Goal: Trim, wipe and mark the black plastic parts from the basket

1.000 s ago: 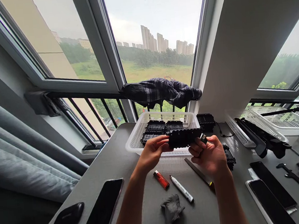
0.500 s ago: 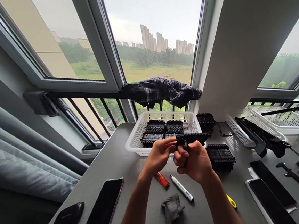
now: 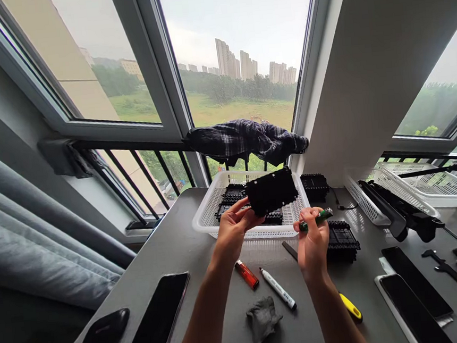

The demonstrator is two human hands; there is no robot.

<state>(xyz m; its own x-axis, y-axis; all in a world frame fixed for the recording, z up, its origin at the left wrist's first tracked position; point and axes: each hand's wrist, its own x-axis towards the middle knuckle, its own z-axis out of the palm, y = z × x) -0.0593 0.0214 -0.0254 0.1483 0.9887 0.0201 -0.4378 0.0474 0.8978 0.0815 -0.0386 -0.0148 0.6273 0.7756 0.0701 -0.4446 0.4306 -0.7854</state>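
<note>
My left hand (image 3: 235, 227) pinches a black rectangular plastic part (image 3: 272, 191) by its lower left corner. The part is tilted up, a flat dark face toward me, with small notches along its edges. To its right, my right hand (image 3: 313, 239) is closed round a green lighter (image 3: 316, 219) whose metal end points right. Lighter and part are apart. Behind the part stands a white plastic basket (image 3: 205, 224) with several similar black parts (image 3: 231, 198), partly hidden. Another black part (image 3: 342, 239) lies on the table just beyond my right hand.
On the grey table (image 3: 201, 312) lie a red lighter (image 3: 246, 275), a white marker (image 3: 277, 289), a crumpled grey cloth (image 3: 263, 320), a yellow-handled tool (image 3: 351, 307), phones (image 3: 400, 306) and a black mouse (image 3: 104, 332). More baskets (image 3: 425, 186) stand at the right.
The black part has been turned from edge-on to show its broad face and raised slightly. My right hand has moved right, away from the part, with the lighter.
</note>
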